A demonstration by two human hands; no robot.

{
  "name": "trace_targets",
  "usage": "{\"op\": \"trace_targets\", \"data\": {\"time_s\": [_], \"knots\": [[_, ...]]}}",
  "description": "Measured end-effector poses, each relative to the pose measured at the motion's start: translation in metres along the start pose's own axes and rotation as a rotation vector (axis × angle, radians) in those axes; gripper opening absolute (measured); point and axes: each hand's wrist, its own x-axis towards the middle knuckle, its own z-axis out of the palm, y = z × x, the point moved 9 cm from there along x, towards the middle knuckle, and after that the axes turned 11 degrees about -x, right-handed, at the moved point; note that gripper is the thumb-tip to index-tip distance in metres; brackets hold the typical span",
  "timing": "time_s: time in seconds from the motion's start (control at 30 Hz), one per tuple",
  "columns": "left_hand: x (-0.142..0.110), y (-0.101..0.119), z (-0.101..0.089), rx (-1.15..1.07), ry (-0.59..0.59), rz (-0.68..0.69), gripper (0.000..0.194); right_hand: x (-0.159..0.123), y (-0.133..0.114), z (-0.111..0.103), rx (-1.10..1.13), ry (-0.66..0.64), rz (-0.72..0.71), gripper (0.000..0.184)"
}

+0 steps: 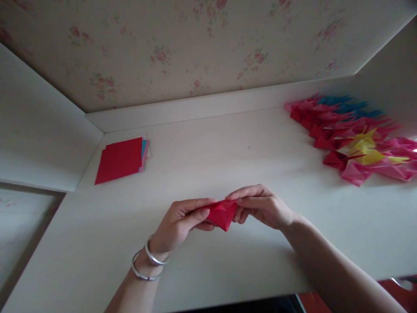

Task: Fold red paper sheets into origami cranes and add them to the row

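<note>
Red folded paper (224, 216) held between both hands over the white desk (198, 158), at centre, toward the near edge. One corner points down toward the wearer; creases visible on its upper face. Contact with the desk: cannot tell.

Left hand (182, 219): thumb on top, fingers beneath and behind, pinched on the paper's left end. Two silver bangles (156, 256) on that wrist.

Right hand (262, 206): thumb and index finger closed on the paper's upper right corner; remaining fingers curled below, just beside its right edge.

Stack (120, 158) of square sheets, far left on the desk, well apart from the hands; red on top, blue and pink edges showing at its right side.

Pile (329, 130) of folded pieces, far right: red and pink throughout, blue at the back, yellow toward the front. Floral wallpaper (163, 56) behind the desk.
</note>
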Motion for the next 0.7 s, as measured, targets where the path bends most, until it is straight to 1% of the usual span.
{"op": "trace_targets", "data": {"time_s": [0.2,0.33,0.43,0.5,0.63,0.7], "knots": [[-0.001,0.000,0.006,-0.086,-0.045,0.014,0.010,0.000,-0.002,0.003,0.046,-0.030,-0.031,0.016],[-0.002,0.004,0.011,-0.025,-0.085,0.054,0.012,0.001,-0.002,0.000,0.044,-0.008,-0.053,0.014],[-0.003,0.003,0.011,-0.015,-0.106,0.042,0.015,0.000,-0.003,-0.001,0.011,-0.003,-0.071,0.012],[-0.001,0.002,0.008,0.002,-0.077,0.039,0.014,-0.001,-0.005,-0.001,-0.031,0.001,-0.087,0.012],[0.004,0.002,0.002,0.067,0.050,0.071,0.014,-0.001,-0.009,0.003,-0.137,0.009,-0.127,0.014],[0.006,0.001,0.003,0.053,0.073,0.058,0.021,0.000,-0.010,0.003,-0.182,0.037,-0.136,0.013]]}}
